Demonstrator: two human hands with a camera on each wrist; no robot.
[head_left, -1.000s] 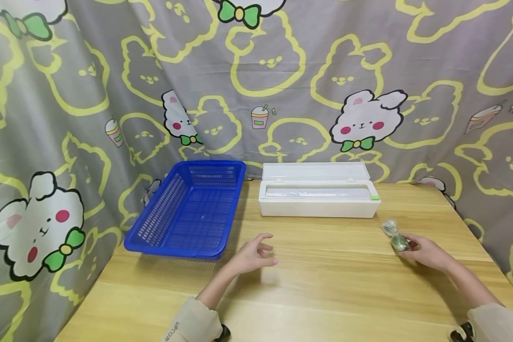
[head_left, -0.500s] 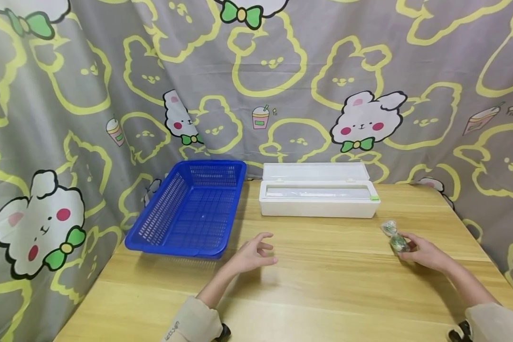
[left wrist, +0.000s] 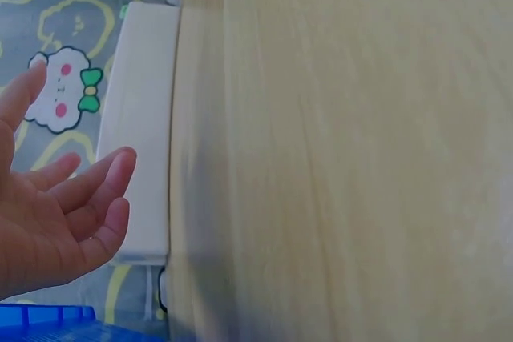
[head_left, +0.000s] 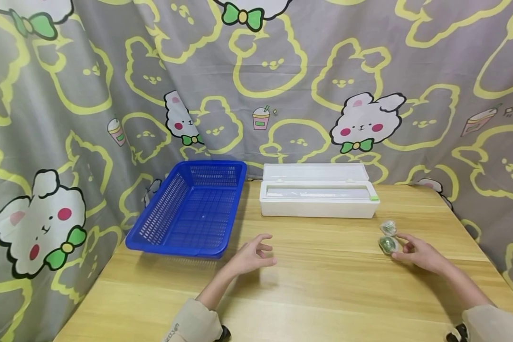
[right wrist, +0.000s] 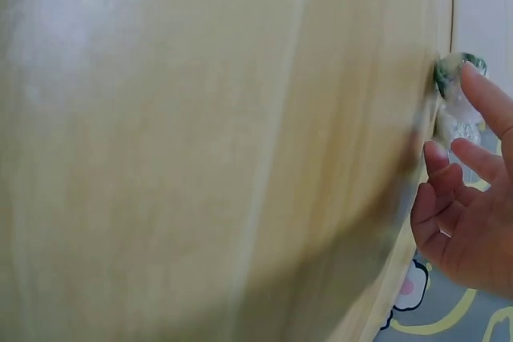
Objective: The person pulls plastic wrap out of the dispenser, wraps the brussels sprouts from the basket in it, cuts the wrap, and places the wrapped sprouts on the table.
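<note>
A small green bundle wrapped in clear plastic (head_left: 387, 245), pinched in the middle into two bulges, lies on the right part of the table. My right hand (head_left: 421, 254) is just to its right, its thumb tip at the bundle's edge and its fingers parted. The right wrist view shows the right hand (right wrist: 473, 206) with spread fingers, the thumb in front of part of the wrapped bundle (right wrist: 458, 130). My left hand (head_left: 251, 256) hovers over the table near the basket, holding nothing. In the left wrist view, the left hand (left wrist: 60, 214) has loosely bent fingers.
A blue plastic basket (head_left: 230, 232) stands at the left. Behind the hands, a white cling film dispenser (head_left: 318, 209) sits with its lid raised and a roll inside. The wooden table (head_left: 325, 294) backs onto a patterned curtain (head_left: 222, 71).
The wrapped bundle has shifted slightly left and turned. My right hand has moved a little left, and its fingers have parted from their grip on it. My left hand stays where it was.
</note>
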